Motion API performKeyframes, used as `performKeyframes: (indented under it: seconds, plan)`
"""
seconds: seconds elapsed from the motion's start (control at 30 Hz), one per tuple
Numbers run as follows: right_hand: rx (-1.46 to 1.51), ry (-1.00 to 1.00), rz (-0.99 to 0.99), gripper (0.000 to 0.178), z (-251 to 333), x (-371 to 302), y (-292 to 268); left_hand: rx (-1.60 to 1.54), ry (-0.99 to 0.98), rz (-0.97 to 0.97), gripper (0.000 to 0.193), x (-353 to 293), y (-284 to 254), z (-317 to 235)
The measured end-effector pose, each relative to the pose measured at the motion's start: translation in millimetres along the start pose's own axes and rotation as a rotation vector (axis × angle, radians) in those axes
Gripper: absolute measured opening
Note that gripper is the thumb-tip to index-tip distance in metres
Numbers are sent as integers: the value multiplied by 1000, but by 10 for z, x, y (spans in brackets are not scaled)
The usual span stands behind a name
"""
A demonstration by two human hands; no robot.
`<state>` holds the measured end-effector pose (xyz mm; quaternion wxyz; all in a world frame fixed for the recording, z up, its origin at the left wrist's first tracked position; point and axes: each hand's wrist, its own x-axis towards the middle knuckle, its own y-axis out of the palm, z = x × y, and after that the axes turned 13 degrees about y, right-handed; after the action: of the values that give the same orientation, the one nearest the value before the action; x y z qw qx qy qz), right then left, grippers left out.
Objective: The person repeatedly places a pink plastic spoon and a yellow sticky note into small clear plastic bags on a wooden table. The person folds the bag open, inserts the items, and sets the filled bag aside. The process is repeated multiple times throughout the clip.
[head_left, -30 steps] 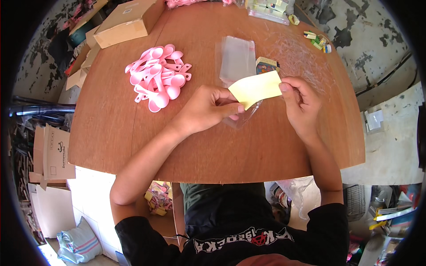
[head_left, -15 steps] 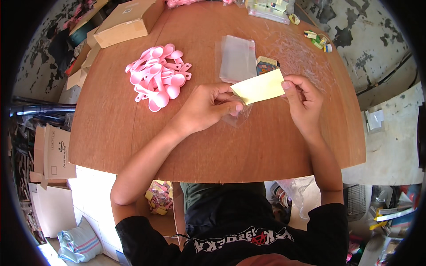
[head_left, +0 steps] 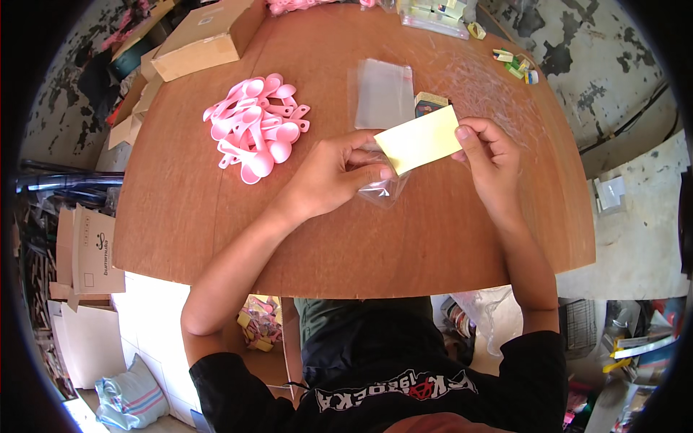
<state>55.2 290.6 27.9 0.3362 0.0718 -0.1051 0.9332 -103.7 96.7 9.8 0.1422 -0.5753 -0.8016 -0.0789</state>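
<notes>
Between my two hands a yellow card (head_left: pixel 419 141) is held at a slant above the table. My right hand (head_left: pixel 491 151) pinches its right end between thumb and fingers. My left hand (head_left: pixel 339 172) grips a clear plastic bag (head_left: pixel 384 190), and the card's left end meets the bag there. Whether the card's edge is inside the bag I cannot tell. Just beyond lies a stack of clear plastic bags (head_left: pixel 384 94). A small patterned box (head_left: pixel 431 103) sits beside the stack, partly hidden by the card. To the left is a pile of pink spoons (head_left: pixel 256 126).
A cardboard box (head_left: pixel 209 40) stands at the table's far left. Thin clear plastic strips (head_left: pixel 491 86) lie scattered at the right, near small green and yellow pieces (head_left: pixel 517 66). A clear container (head_left: pixel 435 18) is at the far edge. Below the table, an open carton holds packed pink items (head_left: pixel 260 321).
The yellow card has dipped slightly and turned its face more toward me. My right hand has shifted a little left with it; my left hand stays nearly in place.
</notes>
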Motion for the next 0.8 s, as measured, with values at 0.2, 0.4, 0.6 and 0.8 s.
performKeyframes:
  seconds: [0.2,0.4,0.6,0.8]
  plan:
    - [9,28,6,20,-8,7,-32,-16,-32,12,48,6,1,-80]
    - [78,38,-80,21,-5,-29,49,-42,-32,21,49,-8,0,-55]
    - [14,-9,12,21,-28,4,14,21,0,-11,50,-4,-25,-51]
    - [39,-8,-73,20,-6,-24,17,6,3,-50,50,-2,-3,-89]
